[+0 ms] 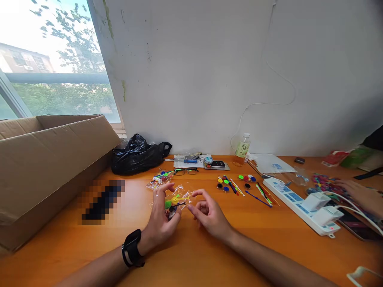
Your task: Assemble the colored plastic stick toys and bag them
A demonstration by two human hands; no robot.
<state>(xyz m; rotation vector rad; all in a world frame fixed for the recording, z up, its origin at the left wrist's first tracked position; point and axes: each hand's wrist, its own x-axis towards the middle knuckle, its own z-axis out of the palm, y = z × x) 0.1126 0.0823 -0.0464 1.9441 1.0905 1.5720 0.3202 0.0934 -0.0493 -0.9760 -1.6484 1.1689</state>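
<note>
My left hand [163, 219], with a black watch on its wrist, curls round a clear plastic bag [179, 191] of small coloured plastic parts. Among these parts I see a yellow piece [176, 199], a green piece [168, 204] and a dark stick; the lower ones are partly hidden by my fingers. To the right of the bag is my right hand [212, 217], its thumb and index finger apart near the tip of the yellow piece and nothing visible between them. Just behind lies another clear bag [160, 178] with coloured sticks.
Coloured discs [226, 189] and thin sticks [263, 193] lie right of centre. Further right are a white power strip [295, 203] and another person's hand [356, 195] over colourful pieces. A cardboard box [54, 167], black plastic bag [137, 157], glasses [186, 171] and bottle [243, 149] stand around.
</note>
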